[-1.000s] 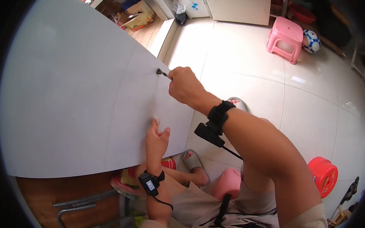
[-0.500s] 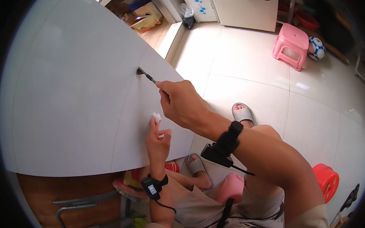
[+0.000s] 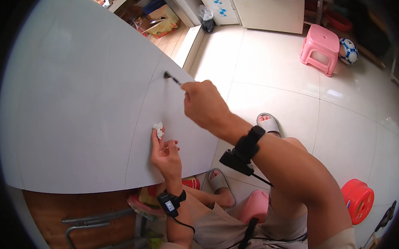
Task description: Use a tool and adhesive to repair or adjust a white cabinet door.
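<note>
My right hand [image 3: 207, 105] is closed round the thin handle of a razor [image 3: 167, 75]. Its small dark head points left, over the white tabletop [image 3: 85, 97] near the far right edge. Lower down, my left hand [image 3: 166, 158] is palm up with a crumpled white tissue [image 3: 158, 130] held at its fingertips. The hand is at the right part of the table, near its front edge. Whether the razor head touches the tabletop, I cannot tell.
A pink stool [image 3: 321, 47] and a blue-and-white ball [image 3: 348, 51] stand on the tiled floor at the far right. A red stool [image 3: 357, 201] is beside my right elbow. Metal chair tubing [image 3: 97, 221] shows under the table. An open carton [image 3: 163, 25] sits beyond the table.
My right hand has moved right with the razor, nearer the table edge. The left hand has shifted slightly left and turned, with the tissue still at its fingertips.
</note>
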